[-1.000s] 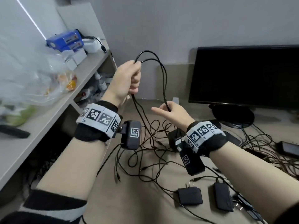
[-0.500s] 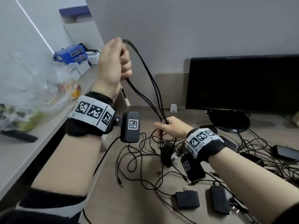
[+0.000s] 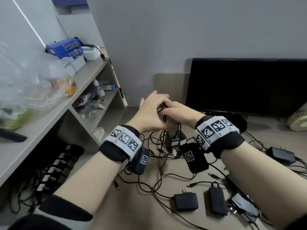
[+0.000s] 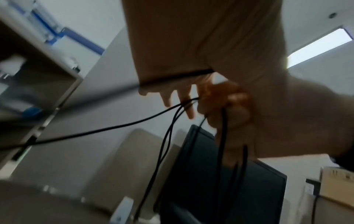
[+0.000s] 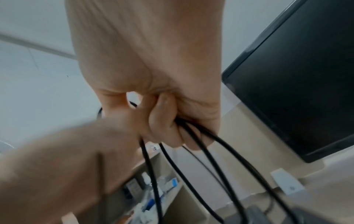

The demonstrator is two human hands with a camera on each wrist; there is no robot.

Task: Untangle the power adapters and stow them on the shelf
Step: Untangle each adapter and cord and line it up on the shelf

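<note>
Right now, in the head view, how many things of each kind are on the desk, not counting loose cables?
Black power adapters lying flat: 4
Adapter upright under the cables that the right hand grips: 1
Monitor: 1
Small fan: 1
Total: 7; the arms may hide more.

Your L hand (image 3: 149, 113) & R hand (image 3: 179, 112) meet at mid-height, forearms converging; L fingers straight, R fingers curled tight round black cords (image 5: 191, 159).
</note>
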